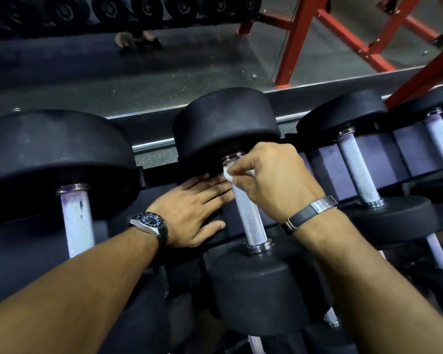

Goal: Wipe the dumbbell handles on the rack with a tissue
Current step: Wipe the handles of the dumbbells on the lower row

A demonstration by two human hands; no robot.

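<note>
Both my forearms reach forward and down over the rack point(149, 129), a dark tiered frame with a metal rail along its far edge, holding a row of dumbbells side by side. The middle dumbbell point(251, 284) lies front to back, with two round, matte black rubber heads and a straight, knurled silver handle point(248, 213) between chrome collars. A larger dumbbell point(49, 149) of the same make rests to its left, and a smaller one point(356, 164) to its right, each with its own knurled handle exposed. My left hand point(192, 208) lies flat and relaxed, fingers straight and together, resting on the rack just left of the middle handle, fingertips close against it; it holds nothing. A dark-faced wristwatch point(150, 222) with a metal case sits on that wrist. My right hand point(274, 177) arches over the far end of the middle handle, fingers curled and pinching a small white tissue point(228, 173), crumpled, pressed to the handle just below the far collar. A dark band with a metal clasp point(310, 212) circles the right wrist. Beyond the rack stands a red steel frame point(294, 42) on speckled grey flooring.
</note>
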